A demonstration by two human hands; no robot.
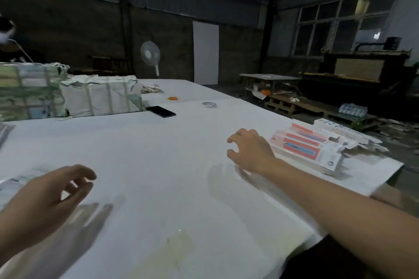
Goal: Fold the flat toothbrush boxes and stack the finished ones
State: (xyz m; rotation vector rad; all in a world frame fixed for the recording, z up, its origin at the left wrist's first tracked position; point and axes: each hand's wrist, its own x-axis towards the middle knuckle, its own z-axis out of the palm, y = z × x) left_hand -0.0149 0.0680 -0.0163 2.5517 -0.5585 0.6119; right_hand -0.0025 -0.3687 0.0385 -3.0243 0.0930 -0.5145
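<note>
Two hands are over the worktop (158, 154), the left (45, 190) and the right (249, 149), both empty; one stack of folded boxes (306, 147) lies at the right edge, its exact count hard to tell, roughly three red-fronted ones on top; one more white box (328, 123) sits behind it; two wrapped bundles (99, 96) stand at the far left, the other one (29, 90) taller; one phone (161, 111); one tape roll (209, 104); one orange ring (173, 98); one fan (150, 54) beyond; one pack of bottles (352, 110) on the floor.
</note>
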